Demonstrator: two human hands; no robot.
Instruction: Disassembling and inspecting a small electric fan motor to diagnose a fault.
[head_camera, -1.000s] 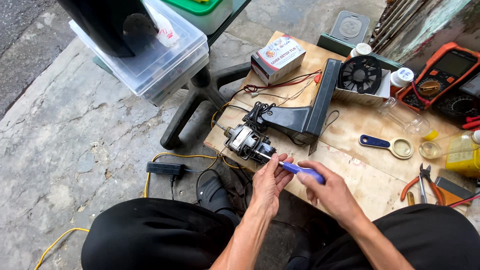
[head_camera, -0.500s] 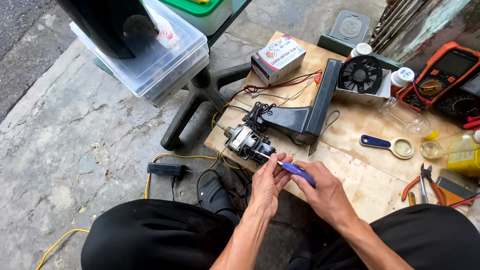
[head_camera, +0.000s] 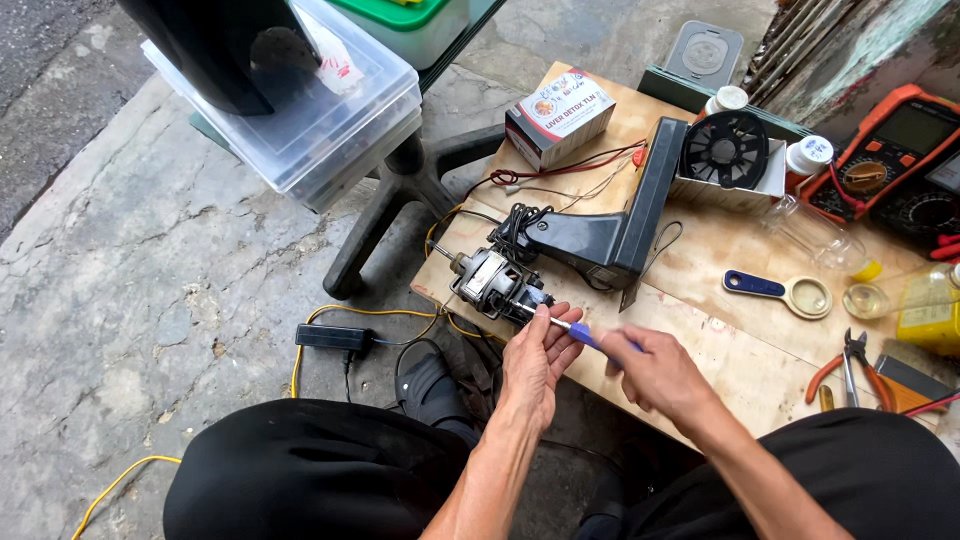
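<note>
At desk's (head_camera: 700, 340) near edge lay small motor (head_camera: 492, 284). Left hand (head_camera: 535, 360), fingers loosely curled, steadied the screwdriver (head_camera: 580, 334) shaft by the motor; right hand (head_camera: 655, 370) clenched its blue handle. Judged best: keep tip seated square, turn slowly.
</note>
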